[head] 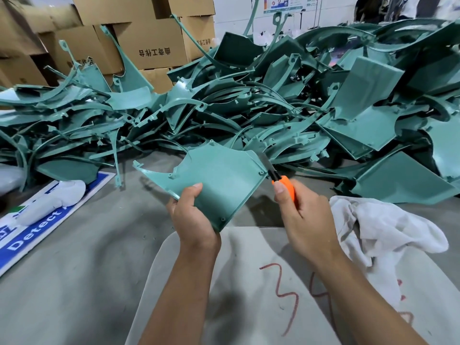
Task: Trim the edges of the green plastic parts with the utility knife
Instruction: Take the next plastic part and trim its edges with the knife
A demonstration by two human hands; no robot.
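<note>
Grey cloth covers the table (82, 257), and across the upper half of the frame lies one big heap of green plastic parts (286, 100), too many and too tangled to count. Behind it, at upper left, stand stacked cardboard boxes (149, 43); at least five show. One blue and white sign (32, 227) lies flat at left centre, with a white glove (53, 201) on it. One crumpled white rag (380, 230) lies at right centre, and a pale sheet (249, 282) with red marks fills the bottom centre.

Two bare hands are in view. The left hand (193, 215) grasps one green plastic part (219, 180) at its lower left edge, thumb on the face, holding it up above the table at frame centre. The right hand (302, 207) is clenched round one orange utility knife (283, 183), thumb on the handle. Its dark blade end meets the part's right edge, just right of and above the left hand's grip
</note>
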